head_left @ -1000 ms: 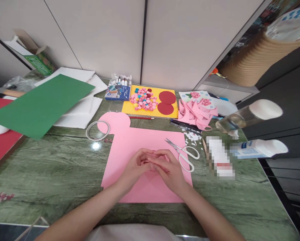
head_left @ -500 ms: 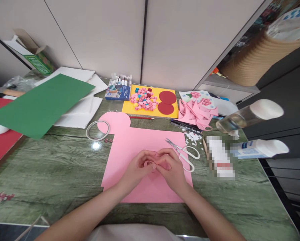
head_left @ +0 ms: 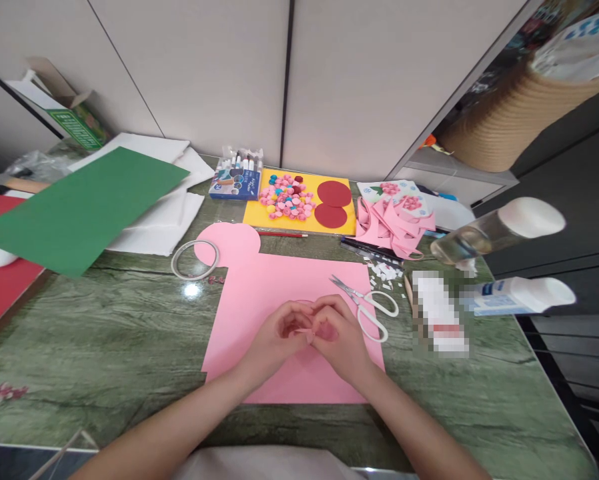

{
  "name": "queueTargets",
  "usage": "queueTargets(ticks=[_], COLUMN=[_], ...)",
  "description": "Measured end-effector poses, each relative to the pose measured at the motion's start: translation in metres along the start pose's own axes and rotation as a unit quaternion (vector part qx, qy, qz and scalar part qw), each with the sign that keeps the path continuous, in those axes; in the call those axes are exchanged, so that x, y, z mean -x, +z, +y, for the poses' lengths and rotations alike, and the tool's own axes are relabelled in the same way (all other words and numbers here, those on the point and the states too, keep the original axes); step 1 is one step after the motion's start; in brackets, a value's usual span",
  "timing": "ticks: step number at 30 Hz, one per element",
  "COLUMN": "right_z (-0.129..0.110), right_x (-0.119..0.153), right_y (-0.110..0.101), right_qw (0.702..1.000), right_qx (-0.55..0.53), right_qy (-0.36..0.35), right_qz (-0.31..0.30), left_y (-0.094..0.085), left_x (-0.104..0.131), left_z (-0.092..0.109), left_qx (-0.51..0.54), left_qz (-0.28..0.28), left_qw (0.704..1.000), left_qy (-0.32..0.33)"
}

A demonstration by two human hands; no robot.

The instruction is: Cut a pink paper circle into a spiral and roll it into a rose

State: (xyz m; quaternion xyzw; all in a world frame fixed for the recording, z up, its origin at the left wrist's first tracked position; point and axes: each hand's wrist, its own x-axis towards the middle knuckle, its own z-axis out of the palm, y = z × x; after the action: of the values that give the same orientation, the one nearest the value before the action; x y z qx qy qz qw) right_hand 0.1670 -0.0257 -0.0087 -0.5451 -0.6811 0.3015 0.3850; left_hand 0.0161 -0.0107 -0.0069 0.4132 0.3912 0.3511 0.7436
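My left hand point(head_left: 278, 331) and my right hand point(head_left: 340, 335) meet over a large pink sheet point(head_left: 252, 300). Between their fingertips they pinch a small strip of pink paper point(head_left: 305, 333), mostly hidden by the fingers. Both hands are closed on it, with thumbs and forefingers nearly touching. Just right of my right hand, scissors with white handles point(head_left: 374, 308) lie on the sheet, blades slightly apart. Pink paper circles point(head_left: 229, 241) rest at the sheet's upper left, partly under a roll of tape point(head_left: 195, 260).
Yellow paper point(head_left: 274, 227) bears many small paper rolls point(head_left: 289, 198) and two red circles point(head_left: 333, 194). Pink scraps point(head_left: 389, 223), pens point(head_left: 372, 249) and white bits point(head_left: 385, 272) lie right. Bottles point(head_left: 499, 230) edge the right side; green card point(head_left: 89, 207) lies left.
My fingers have shifted slightly around the pink paper strip, and its curled part shows less on the left. Everything else on the table stays in place.
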Motion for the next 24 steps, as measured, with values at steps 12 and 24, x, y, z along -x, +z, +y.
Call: queueTargets(ticks=[12,24], right_z=[-0.0008,0.0034], right_x=[0.0022,0.0023], right_y=[-0.0013,0.0032], right_qw=[0.998,0.999], right_qx=[-0.011,0.003], right_qy=[-0.052,-0.034], right_qz=[-0.015,0.035], left_y=[-0.0023,-0.002], left_x=[-0.0002,-0.0018], left_z=[0.0072,0.0015], left_qx=[0.057,0.012], left_qz=[0.017,0.024], left_qw=[0.998,1.0], left_qy=[-0.015,0.013])
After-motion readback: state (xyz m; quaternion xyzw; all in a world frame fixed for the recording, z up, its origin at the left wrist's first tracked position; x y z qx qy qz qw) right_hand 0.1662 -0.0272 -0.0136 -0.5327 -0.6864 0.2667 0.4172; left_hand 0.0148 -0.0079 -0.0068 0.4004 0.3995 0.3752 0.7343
